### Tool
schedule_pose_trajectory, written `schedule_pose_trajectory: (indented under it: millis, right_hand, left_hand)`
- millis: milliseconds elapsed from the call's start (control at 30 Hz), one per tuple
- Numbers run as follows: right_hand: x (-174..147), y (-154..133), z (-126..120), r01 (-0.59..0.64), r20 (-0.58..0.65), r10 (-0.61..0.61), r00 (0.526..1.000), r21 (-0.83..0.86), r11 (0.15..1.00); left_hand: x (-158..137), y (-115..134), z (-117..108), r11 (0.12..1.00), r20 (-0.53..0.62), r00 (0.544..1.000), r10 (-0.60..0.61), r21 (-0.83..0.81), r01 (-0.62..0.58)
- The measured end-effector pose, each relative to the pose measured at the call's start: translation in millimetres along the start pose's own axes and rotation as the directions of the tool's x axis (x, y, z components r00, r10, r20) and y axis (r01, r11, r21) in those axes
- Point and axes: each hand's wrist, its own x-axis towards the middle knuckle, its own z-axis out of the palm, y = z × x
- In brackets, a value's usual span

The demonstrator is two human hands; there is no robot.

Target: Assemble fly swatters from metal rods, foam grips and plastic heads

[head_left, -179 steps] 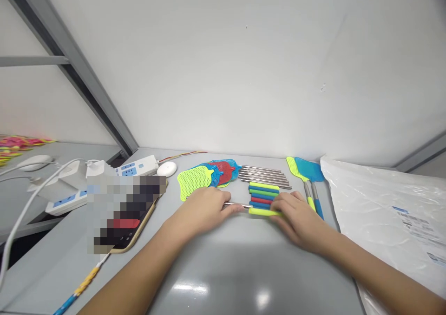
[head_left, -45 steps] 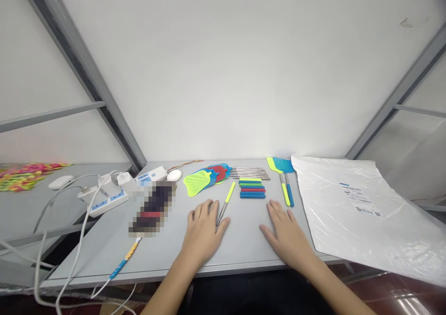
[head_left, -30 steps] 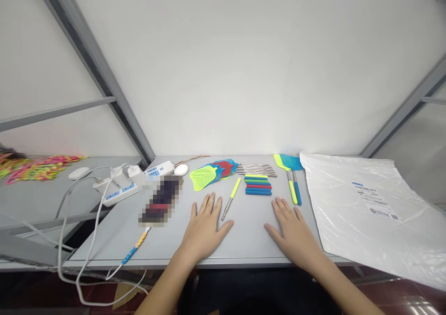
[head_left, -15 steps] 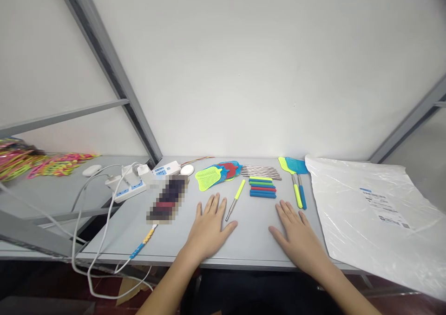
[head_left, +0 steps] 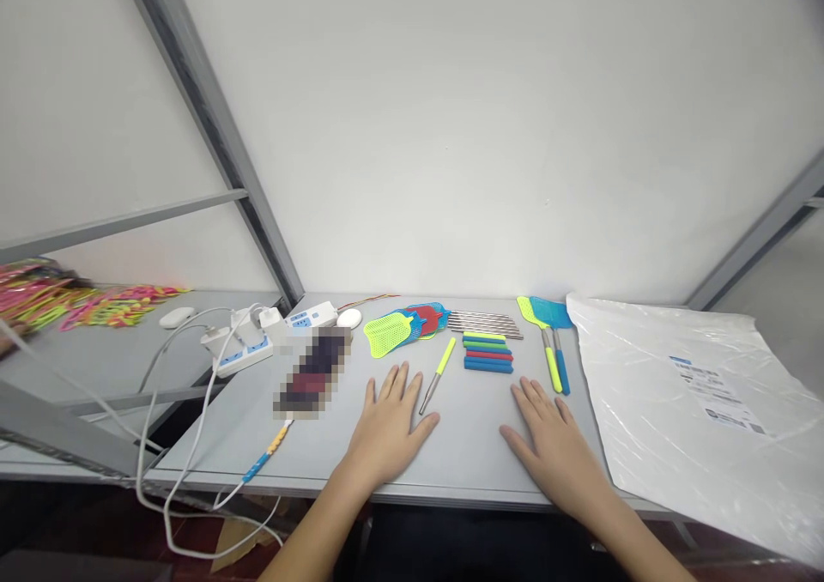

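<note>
My left hand [head_left: 388, 427] lies flat on the grey table [head_left: 460, 445], fingers spread and holding nothing. Just right of its fingertips is a metal rod with a yellow-green handle [head_left: 438, 376]. My right hand [head_left: 554, 440] also rests flat, fingers apart, below two fly swatters [head_left: 552, 354], one yellow-green and one blue. Between and beyond the hands sit several coloured handle grips [head_left: 487, 353] in blue, green and red. Behind them lies a row of thin metal rods [head_left: 486, 324]. Loose fly swatter heads [head_left: 390, 333] in yellow-green, blue and red overlap at the back.
A white plastic package [head_left: 682, 393] with a label covers the table's right side. To the left are a pixelated object [head_left: 313, 372] on a cable, power strips [head_left: 245, 354] with chargers, and white cables [head_left: 206, 393]. Colourful bundles [head_left: 122, 306] lie on the neighbouring table.
The view has shifted slightly, so everything appears a little lower and to the right. Both hands stay flat in the same places. Something blurred has appeared at the far left edge.
</note>
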Motion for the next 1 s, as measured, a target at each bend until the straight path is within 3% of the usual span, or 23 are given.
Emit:
schedule_pose_trajectory:
  millis: [1000]
  right_hand:
    - [0.0,1.0,2.3,0.012,-0.023,-0.012,1.000,-0.001,1.000]
  left_hand:
    - [-2.9,0.1,-0.5,0.996,-0.096,0.995,-0.006,-0.093,-0.003]
